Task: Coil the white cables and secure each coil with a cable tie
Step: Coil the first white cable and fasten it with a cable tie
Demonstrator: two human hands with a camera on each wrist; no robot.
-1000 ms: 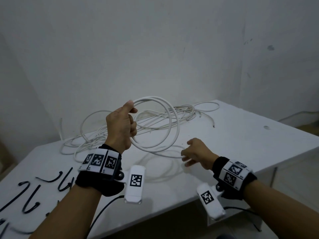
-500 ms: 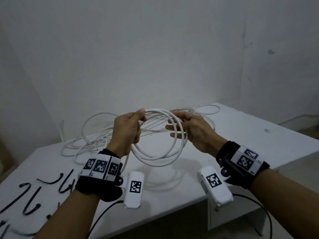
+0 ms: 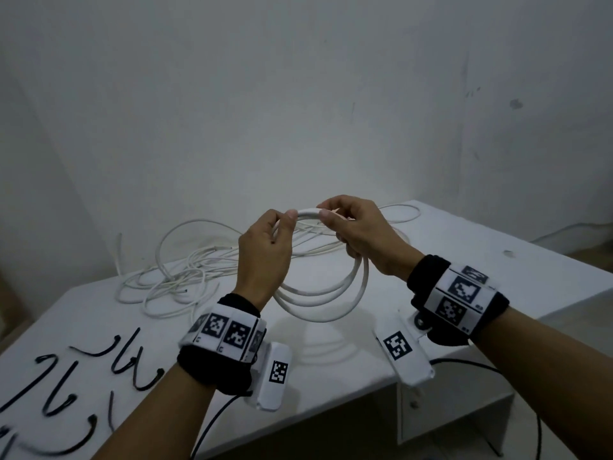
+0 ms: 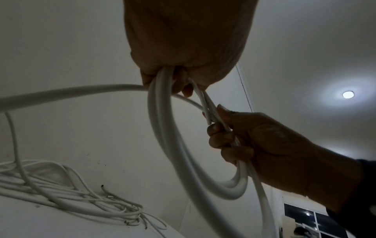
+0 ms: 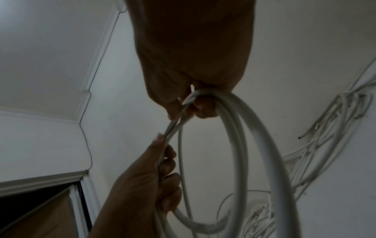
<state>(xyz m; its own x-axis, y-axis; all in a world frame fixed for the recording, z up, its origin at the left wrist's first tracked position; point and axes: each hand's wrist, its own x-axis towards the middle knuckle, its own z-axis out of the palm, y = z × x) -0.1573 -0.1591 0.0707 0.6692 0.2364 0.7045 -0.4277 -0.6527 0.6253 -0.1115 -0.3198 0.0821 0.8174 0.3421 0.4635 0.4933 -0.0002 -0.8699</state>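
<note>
A coil of white cable (image 3: 318, 293) hangs in the air above the white table (image 3: 464, 260), several loops thick. My left hand (image 3: 265, 250) grips the top left of the coil, thumb on the strands. My right hand (image 3: 355, 227) grips the top right, fingers curled round the loops. In the left wrist view the coil (image 4: 183, 153) runs from my left hand (image 4: 183, 48) to my right hand (image 4: 254, 141). The right wrist view shows the coil (image 5: 234, 161) the same way, held by my right hand (image 5: 193, 64) and my left hand (image 5: 150, 177). Black cable ties (image 3: 132, 360) lie at the table's near left.
A loose tangle of white cables (image 3: 185, 270) lies on the table behind my left hand, reaching the far right corner (image 3: 398, 214). A grey wall stands close behind. The table's front edge runs just under my wrists.
My right hand came up from the table to the coil and took hold of its top beside the left hand. Both hands and the coil rose a little.
</note>
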